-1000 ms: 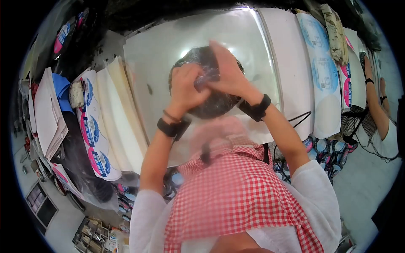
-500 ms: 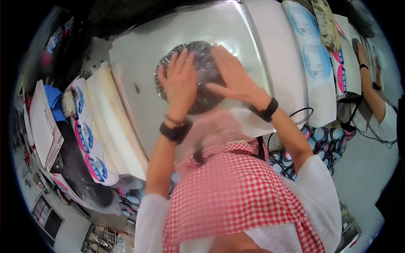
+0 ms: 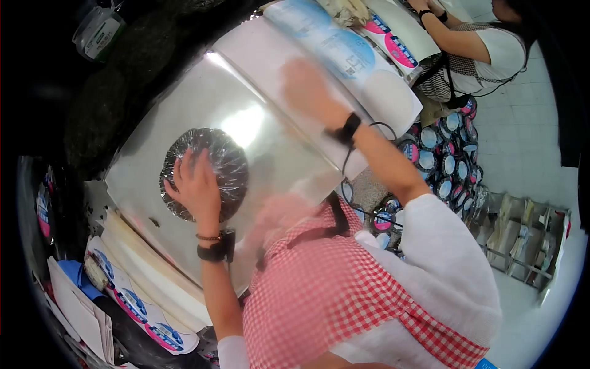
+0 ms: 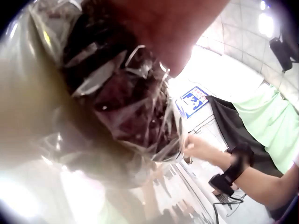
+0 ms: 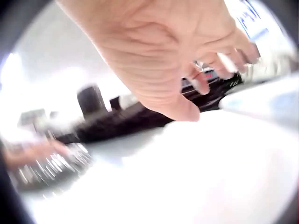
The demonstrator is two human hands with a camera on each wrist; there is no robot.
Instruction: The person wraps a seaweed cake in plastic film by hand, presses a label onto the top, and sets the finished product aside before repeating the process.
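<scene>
We want our left hand (image 3: 199, 192) light on the film-wrapped black bundle (image 3: 232, 169) atop the glossy sheet (image 3: 283, 154), fingers spread, no snagging; our right hand (image 3: 310, 89), loosely open, likely empty given blur, is right of the sheet.

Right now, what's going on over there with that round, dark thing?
A person in a red-and-white checked apron has their left hand resting, fingers spread, on a dark round bundle in crinkly clear wrap. It lies on a shiny worktop; what is inside I can't tell. Their right hand, open and blurred, is away from the bundle, beside the blue-printed sheets. Another person is off to the right.
</scene>
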